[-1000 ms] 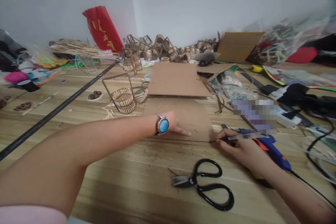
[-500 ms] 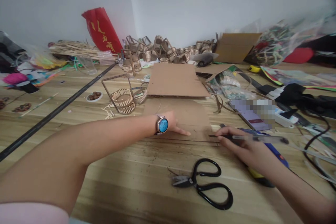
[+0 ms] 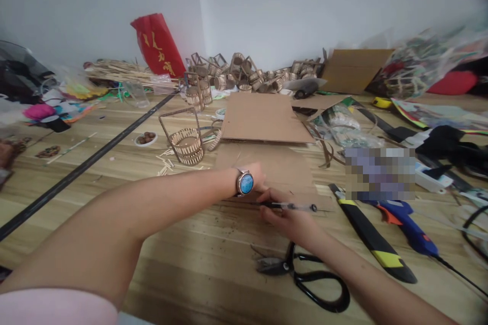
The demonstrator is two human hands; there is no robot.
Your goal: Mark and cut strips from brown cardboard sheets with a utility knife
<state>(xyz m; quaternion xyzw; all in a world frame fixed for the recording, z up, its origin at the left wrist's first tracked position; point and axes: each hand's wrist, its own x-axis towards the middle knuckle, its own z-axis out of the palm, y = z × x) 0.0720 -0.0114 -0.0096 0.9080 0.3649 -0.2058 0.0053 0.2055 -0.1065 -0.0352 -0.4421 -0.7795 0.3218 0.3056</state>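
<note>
My left hand [image 3: 257,176], with a blue-faced watch [image 3: 245,183] on the wrist, rests flat on a brown cardboard sheet [image 3: 278,167] on the wooden floor. My right hand [image 3: 290,216] is closed on a clear pen [image 3: 293,206] that lies along the sheet's near edge, its tip pointing left near my left hand. A second cardboard sheet [image 3: 263,118] lies just beyond the first.
Black scissors [image 3: 305,274] lie under my right forearm. A black-and-yellow utility knife [image 3: 371,236] and a blue glue gun [image 3: 404,221] lie to the right. A small woven basket [image 3: 186,143] stands at left, several more by the wall. A black rod [image 3: 91,160] crosses the floor.
My right hand has slid left along the cardboard's near edge with the pen, from the sheet's right corner to close by my left hand. The utility knife and glue gun now show.
</note>
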